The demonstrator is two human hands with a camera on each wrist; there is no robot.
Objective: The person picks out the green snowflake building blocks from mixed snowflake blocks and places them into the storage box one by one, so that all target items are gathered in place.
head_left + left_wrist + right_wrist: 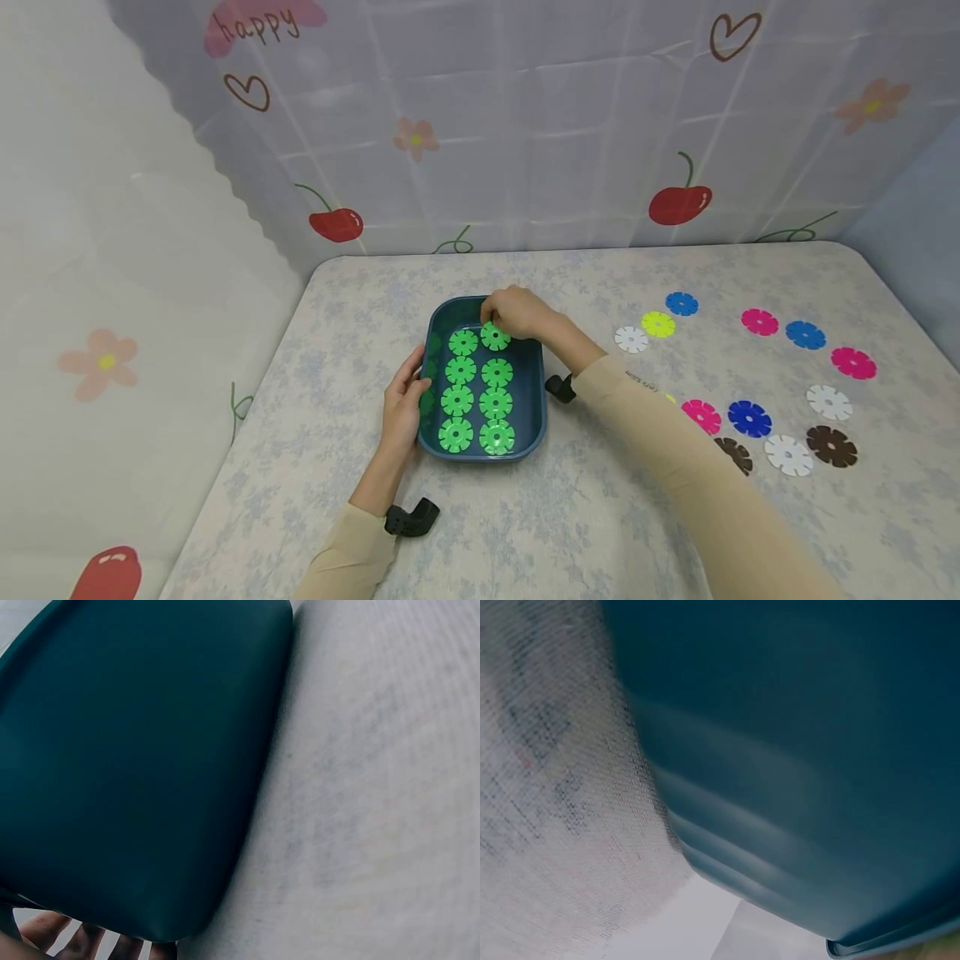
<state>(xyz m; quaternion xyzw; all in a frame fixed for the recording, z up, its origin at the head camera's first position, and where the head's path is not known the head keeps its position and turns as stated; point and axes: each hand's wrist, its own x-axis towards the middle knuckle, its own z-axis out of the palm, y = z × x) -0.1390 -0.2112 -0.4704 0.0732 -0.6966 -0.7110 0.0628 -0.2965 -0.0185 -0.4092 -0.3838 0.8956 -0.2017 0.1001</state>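
A dark blue-green rectangular tray (531, 433) stands on the table and holds several green notched plastic discs (457, 400) in two columns. My left hand (402, 408) grips the tray's left side, thumb at the rim; in the left wrist view its fingers (82, 941) show past the outer wall. Reaching over the tray's far right corner, my right hand (519, 312) has bent fingers down at the topmost green disc (495, 337) of the right column and pinches its edge. The hand partly covers that disc. The right wrist view shows mainly the tray's outer wall (780, 787).
Loose discs lie spread on the table's right side, among them a yellow disc (658, 324), a white disc (788, 455), a pink disc (853, 362), a blue disc (748, 418) and a brown disc (831, 446). A patterned curtain (525, 125) hangs behind the table.
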